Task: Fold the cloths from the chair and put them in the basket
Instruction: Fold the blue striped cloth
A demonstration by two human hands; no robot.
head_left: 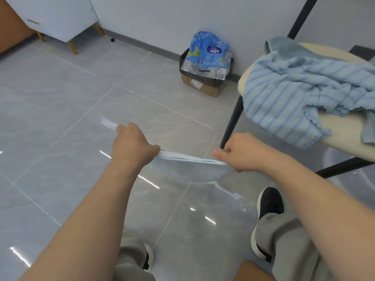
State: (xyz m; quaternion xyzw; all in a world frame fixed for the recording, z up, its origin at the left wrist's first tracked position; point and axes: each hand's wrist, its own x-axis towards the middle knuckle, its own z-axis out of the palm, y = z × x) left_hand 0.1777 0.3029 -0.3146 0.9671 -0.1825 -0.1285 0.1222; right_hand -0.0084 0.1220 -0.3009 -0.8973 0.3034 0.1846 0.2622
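Three cloths show. One pale blue terry cloth [188, 169], doubled over and sagging in a shallow curve, hangs above the glossy tiled floor [60, 118]. The left grip [132, 145] pinches one end of its top edge and the right grip [241, 151] pinches the other. Two more lie crumpled on the cream round-seated chair [341, 130] near the right grip: a scallop-edged striped cloth [284, 94] over a plain blue cloth [284, 45].

Most fingertips of the left hand [132, 145] and right hand [243, 153] are out of my sight, curled under the pale cloth [188, 169] they pinch. Chair [345, 134] and striped cloth [294, 94] cut off at right edge, cabinet [60, 17] at top. I can't read the box label [195, 84]: too small.
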